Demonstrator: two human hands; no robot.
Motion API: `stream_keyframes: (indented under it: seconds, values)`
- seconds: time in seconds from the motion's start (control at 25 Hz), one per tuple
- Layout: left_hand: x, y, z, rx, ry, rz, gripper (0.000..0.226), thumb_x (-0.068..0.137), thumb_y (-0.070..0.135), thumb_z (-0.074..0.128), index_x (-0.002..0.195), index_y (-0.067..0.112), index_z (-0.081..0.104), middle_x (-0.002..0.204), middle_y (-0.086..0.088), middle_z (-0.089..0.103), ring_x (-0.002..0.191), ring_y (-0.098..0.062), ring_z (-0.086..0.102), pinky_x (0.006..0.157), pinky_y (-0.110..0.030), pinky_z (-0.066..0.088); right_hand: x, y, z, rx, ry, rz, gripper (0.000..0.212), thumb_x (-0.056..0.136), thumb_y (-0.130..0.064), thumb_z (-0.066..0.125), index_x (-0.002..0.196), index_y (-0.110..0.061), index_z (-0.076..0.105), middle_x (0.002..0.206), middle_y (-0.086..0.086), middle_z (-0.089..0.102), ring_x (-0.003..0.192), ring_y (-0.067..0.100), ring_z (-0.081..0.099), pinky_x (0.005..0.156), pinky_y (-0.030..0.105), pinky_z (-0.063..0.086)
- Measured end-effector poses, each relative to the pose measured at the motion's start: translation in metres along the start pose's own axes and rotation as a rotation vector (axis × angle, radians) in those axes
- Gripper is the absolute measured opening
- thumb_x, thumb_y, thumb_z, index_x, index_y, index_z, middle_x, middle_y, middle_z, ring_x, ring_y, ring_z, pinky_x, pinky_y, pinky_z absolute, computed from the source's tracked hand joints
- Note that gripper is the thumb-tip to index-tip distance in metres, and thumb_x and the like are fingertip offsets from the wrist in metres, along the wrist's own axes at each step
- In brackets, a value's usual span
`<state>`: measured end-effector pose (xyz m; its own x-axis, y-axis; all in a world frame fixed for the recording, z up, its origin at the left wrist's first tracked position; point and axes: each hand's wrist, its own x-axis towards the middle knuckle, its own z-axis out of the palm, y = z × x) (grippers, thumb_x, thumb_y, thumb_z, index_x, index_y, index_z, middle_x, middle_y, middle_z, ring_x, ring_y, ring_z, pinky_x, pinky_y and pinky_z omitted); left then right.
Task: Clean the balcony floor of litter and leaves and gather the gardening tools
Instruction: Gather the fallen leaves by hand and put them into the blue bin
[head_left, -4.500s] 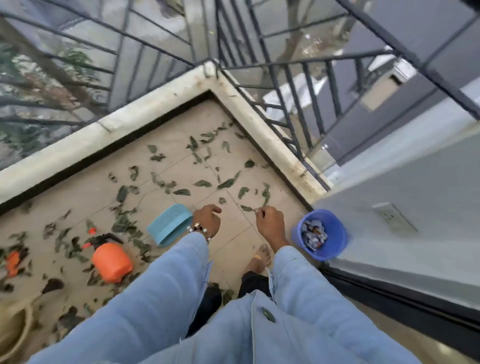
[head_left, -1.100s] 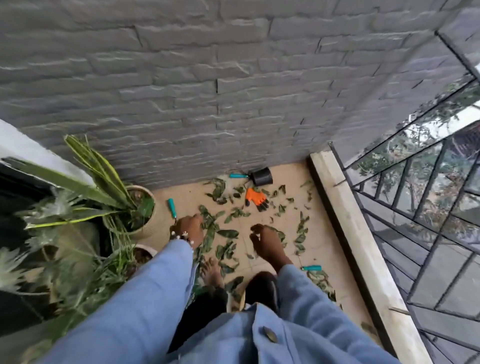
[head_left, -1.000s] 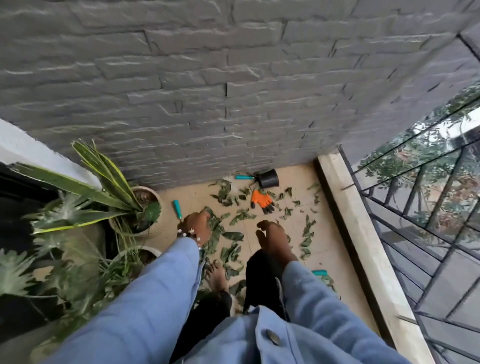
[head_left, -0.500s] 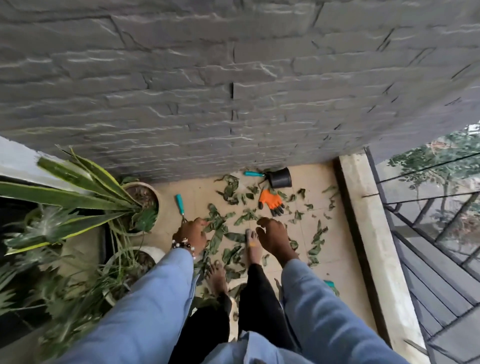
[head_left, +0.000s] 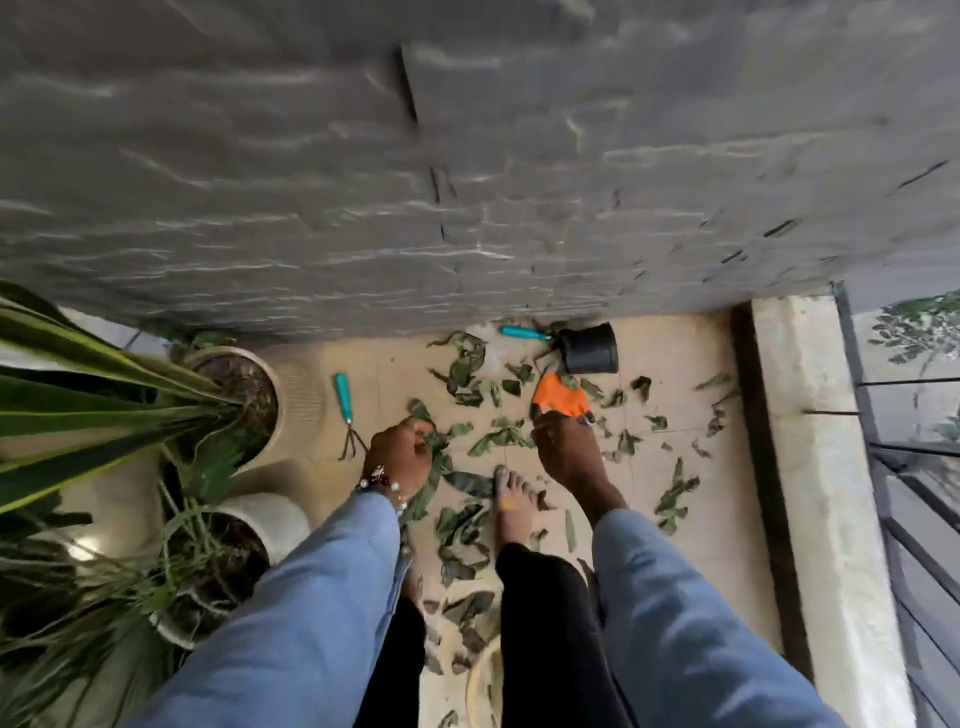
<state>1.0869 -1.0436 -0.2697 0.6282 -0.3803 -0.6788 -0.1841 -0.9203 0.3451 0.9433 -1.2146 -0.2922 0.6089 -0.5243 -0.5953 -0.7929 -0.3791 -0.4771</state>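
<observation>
Your fingers on the left hand (head_left: 402, 457) are curling around some green leaves (head_left: 488, 441), and your right hand (head_left: 563, 449) is reaching toward the orange glove (head_left: 561, 400) on the tiles, though I cannot tell if its fingers are holding anything. The glove is looking soft, floppy and light, so you are best pinching its cuff. The hand rake (head_left: 345, 410) by the plant pot (head_left: 298, 395) is looking stiff; its teal handle is the safe part to grab.
</observation>
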Motion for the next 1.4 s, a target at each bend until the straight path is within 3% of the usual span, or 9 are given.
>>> stream_keyframes:
  seconds: [0.24, 0.36, 0.56, 0.72, 0.8, 0.92, 1.12, 1.24, 1.4]
  values:
    - [0.140, -0.065, 0.101, -0.061, 0.041, -0.031, 0.024, 0.091, 0.009, 0.057, 0.112, 0.015, 0.069, 0.110, -0.005, 0.071, 0.105, -0.022, 0.065, 0.085, -0.015, 0.041, 0.156, 0.041, 0.148, -0.057, -0.107, -0.074, 0.024, 0.088, -0.016, 0.051, 0.099, -0.004, 0.069, 0.108, 0.020, 0.067, 0.103, 0.039, 0.060, 0.082, 0.036, 0.047]
    - [0.214, -0.088, 0.133, 0.061, -0.089, 0.007, 0.025, 0.092, 0.015, 0.057, 0.115, 0.014, 0.068, 0.117, -0.005, 0.068, 0.109, -0.024, 0.062, 0.085, -0.018, 0.043, 0.233, 0.055, 0.228, -0.177, -0.176, -0.167, 0.030, 0.085, -0.020, 0.047, 0.105, -0.011, 0.067, 0.115, 0.016, 0.063, 0.111, 0.035, 0.057, 0.090, 0.037, 0.050]
    - [0.302, -0.071, 0.116, 0.163, 0.003, 0.076, 0.028, 0.090, 0.016, 0.062, 0.118, 0.016, 0.066, 0.124, -0.008, 0.063, 0.112, -0.027, 0.060, 0.089, -0.024, 0.046, 0.297, 0.052, 0.294, -0.495, -0.185, -0.301, 0.043, 0.094, -0.019, 0.043, 0.137, -0.019, 0.047, 0.151, 0.010, 0.026, 0.142, 0.040, 0.011, 0.111, 0.057, 0.023]
    - [0.341, -0.081, 0.110, 0.327, -0.024, 0.195, 0.044, 0.088, 0.014, 0.066, 0.131, 0.016, 0.057, 0.128, -0.011, 0.061, 0.117, -0.025, 0.057, 0.094, -0.024, 0.042, 0.306, 0.051, 0.316, -0.538, -0.105, -0.313, 0.041, 0.092, -0.010, 0.040, 0.131, -0.015, 0.053, 0.145, 0.009, 0.041, 0.141, 0.038, 0.013, 0.110, 0.059, 0.015]
    - [0.350, -0.088, 0.115, 0.434, -0.144, 0.249, 0.061, 0.084, 0.017, 0.072, 0.140, 0.017, 0.047, 0.133, -0.012, 0.056, 0.121, -0.026, 0.054, 0.098, -0.027, 0.043, 0.307, 0.051, 0.317, -0.310, 0.054, -0.305, 0.032, 0.091, -0.010, 0.047, 0.117, -0.015, 0.064, 0.127, 0.009, 0.058, 0.132, 0.032, 0.034, 0.106, 0.046, 0.030]
    - [0.347, -0.093, 0.125, 0.362, -0.324, 0.349, 0.074, 0.073, 0.020, 0.082, 0.138, 0.019, 0.046, 0.132, -0.006, 0.056, 0.121, -0.028, 0.054, 0.104, -0.040, 0.044, 0.290, 0.035, 0.299, 0.482, 0.207, -0.235, 0.016, 0.084, 0.000, 0.061, 0.090, -0.013, 0.068, 0.092, 0.006, 0.071, 0.085, 0.017, 0.066, 0.079, 0.029, 0.052]
    - [0.344, -0.079, 0.128, 0.308, -0.118, 0.347, 0.021, 0.079, 0.013, 0.076, 0.091, 0.003, 0.063, 0.083, -0.015, 0.070, 0.070, -0.028, 0.071, 0.068, -0.039, 0.060, 0.287, 0.033, 0.267, 1.141, 0.107, -0.113, 0.020, 0.091, 0.005, 0.053, 0.103, -0.011, 0.051, 0.086, 0.015, 0.069, 0.072, 0.025, 0.065, 0.061, 0.032, 0.055]
    - [0.346, -0.087, 0.119, 0.080, -0.070, 0.197, 0.014, 0.085, 0.005, 0.051, 0.081, 0.000, 0.063, 0.083, -0.018, 0.072, 0.058, -0.028, 0.070, 0.051, -0.028, 0.055, 0.323, 0.055, 0.258, 0.396, 0.436, -0.044, 0.017, 0.090, -0.008, 0.059, 0.106, -0.010, 0.062, 0.108, 0.015, 0.067, 0.097, 0.028, 0.064, 0.080, 0.029, 0.051]
    - [0.348, -0.104, 0.106, -0.078, -0.088, 0.054, 0.025, 0.084, 0.007, 0.040, 0.089, 0.002, 0.064, 0.054, -0.012, 0.067, 0.040, -0.025, 0.063, 0.044, -0.020, 0.046, 0.367, 0.052, 0.264, -0.265, 0.165, -0.138, 0.040, 0.091, -0.023, 0.054, 0.131, -0.022, 0.053, 0.149, 0.011, 0.032, 0.136, 0.038, 0.025, 0.107, 0.048, 0.029]
